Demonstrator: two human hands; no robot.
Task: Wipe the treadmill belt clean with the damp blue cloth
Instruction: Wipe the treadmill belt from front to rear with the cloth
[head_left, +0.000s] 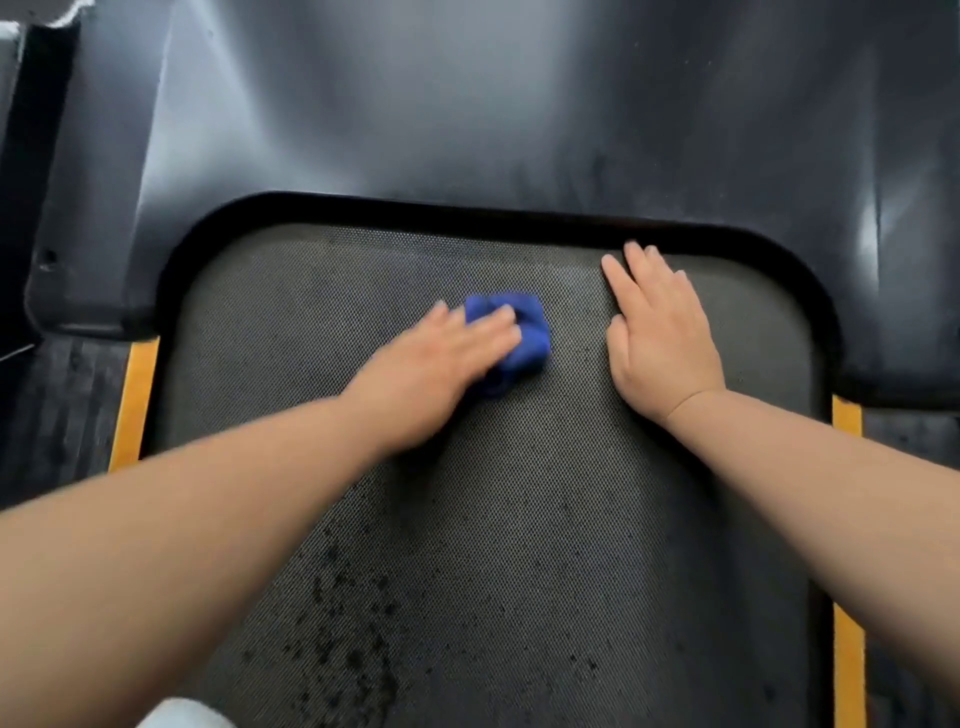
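Currently my left hand (441, 358) presses the blue cloth (524, 332) onto the belt (519, 519), fingers (493, 325) straight; right hand (660, 332) flat, fingers extended.

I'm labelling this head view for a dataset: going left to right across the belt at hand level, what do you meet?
In order: left yellow stripe → left hand → blue cloth → right hand → right yellow stripe.

The treadmill belt (519, 519) was a dark, finely textured surface, and its far end ran under the black motor cover (467, 130). A crumpled blue cloth (527, 338) lay on the belt near that end, with the left grip (431, 364) resting on it, fingers extended. The right grip (660, 332) lay palm-down beside the cloth, not touching it. Dark specks (353, 623) dotted the belt's near part.
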